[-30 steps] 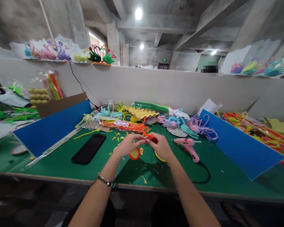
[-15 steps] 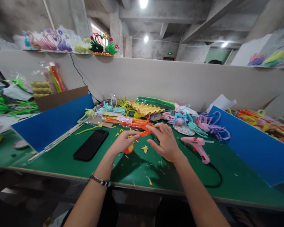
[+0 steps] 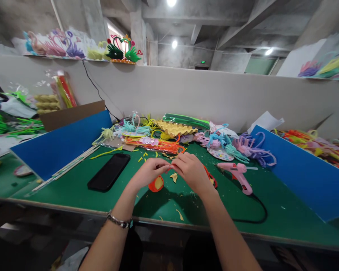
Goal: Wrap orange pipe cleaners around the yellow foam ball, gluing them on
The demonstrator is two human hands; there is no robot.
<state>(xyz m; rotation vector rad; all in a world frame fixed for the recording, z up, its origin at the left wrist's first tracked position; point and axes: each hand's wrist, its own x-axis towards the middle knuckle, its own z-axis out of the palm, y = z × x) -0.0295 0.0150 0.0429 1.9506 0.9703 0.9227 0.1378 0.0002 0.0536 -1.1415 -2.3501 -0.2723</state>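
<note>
Orange strand (image 3: 168,169), mostly hidden; left hand (image 3: 147,174) and right hand (image 3: 192,172) pinch it, fingertips nearly closed; probably light, soft, bendable; best held near its ends.

A thin orange strip (image 3: 168,169), mostly hidden, runs between the left hand (image 3: 150,174) and right hand (image 3: 192,173) at centre. Just below the left fingers, an orange-rimmed round piece (image 3: 156,184), yellow inside, seems tilted.

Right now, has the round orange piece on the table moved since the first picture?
Yes, the round orange piece has shifted left, nearer the black phone.
</note>
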